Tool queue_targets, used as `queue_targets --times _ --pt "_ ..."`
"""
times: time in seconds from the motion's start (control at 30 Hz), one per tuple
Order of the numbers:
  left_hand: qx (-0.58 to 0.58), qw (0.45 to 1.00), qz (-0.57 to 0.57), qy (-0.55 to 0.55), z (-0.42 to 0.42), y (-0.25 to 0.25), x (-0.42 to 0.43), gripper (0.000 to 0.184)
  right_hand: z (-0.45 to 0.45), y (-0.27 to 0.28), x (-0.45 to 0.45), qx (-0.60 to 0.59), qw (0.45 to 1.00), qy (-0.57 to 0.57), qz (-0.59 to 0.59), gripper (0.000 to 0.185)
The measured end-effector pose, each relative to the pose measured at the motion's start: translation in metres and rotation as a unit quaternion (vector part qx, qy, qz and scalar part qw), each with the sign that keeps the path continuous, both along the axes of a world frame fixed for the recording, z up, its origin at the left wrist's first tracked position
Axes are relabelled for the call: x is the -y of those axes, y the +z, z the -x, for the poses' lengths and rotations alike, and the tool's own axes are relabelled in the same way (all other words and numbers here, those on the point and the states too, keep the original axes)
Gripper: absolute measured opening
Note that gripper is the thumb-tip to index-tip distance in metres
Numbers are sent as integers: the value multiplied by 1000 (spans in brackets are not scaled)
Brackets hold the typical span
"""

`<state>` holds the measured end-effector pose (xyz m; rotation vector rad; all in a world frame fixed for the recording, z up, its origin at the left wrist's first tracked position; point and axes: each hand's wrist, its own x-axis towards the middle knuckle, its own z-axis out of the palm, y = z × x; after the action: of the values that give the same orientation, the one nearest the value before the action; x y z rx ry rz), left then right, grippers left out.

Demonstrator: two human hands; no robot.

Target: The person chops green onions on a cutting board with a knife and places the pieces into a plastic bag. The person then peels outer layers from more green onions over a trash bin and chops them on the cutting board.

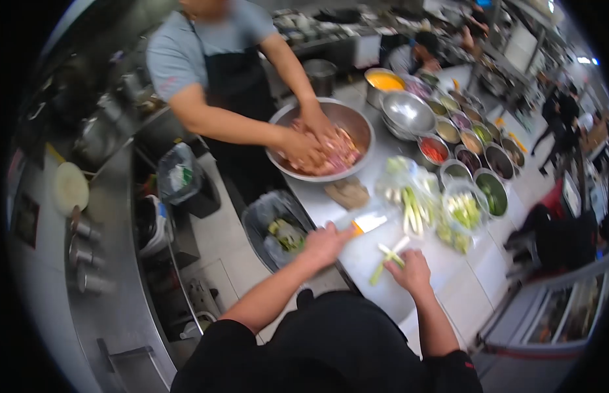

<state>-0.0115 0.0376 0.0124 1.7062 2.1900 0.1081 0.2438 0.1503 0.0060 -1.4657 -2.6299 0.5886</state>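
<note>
My left hand [327,245] is closed round the orange handle of a knife [372,223], its broad blade lying over the white work surface [376,304] and pointing right. My right hand [411,270] has its fingers closed on pale green-and-white scallion stalks [387,257], some of them crossed. Beyond the blade lie more scallions [414,211], partly in a clear plastic bag [399,173]. To their right stands a clear container of cut scallions [465,206], with a bag of green pieces [453,237] just below it.
Across the table, a co-worker's two hands [314,144] are in a large metal bowl [366,124] of raw meat. A brownish cloth [347,192] lies near that bowl. Several ingredient pots [491,190] stand at the back right. A lined bin [258,219] is at the table's left edge.
</note>
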Motion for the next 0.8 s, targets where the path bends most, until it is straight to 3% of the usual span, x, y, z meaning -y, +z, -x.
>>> queue_targets --times 0.13,0.23,0.33,0.47,0.53,0.8 --pt "-9 999 -34 9 -1 1 3 53 13 -4 -3 -15 995 -43 88 62" --pt "20 999 -23 21 -3 5 4 53 26 10 13 -36 995 -84 43 61" --pt "22 1000 -2 16 -6 4 5 52 38 18 23 16 998 -54 20 52" --pt "-32 999 -5 -9 -2 -2 5 46 21 -22 7 -27 999 13 -22 37" --pt "5 1000 5 2 -4 14 4 46 15 -22 5 -83 996 3 -44 29" --pt "31 999 3 29 -5 9 5 57 -16 10 -31 -135 967 -16 214 39"
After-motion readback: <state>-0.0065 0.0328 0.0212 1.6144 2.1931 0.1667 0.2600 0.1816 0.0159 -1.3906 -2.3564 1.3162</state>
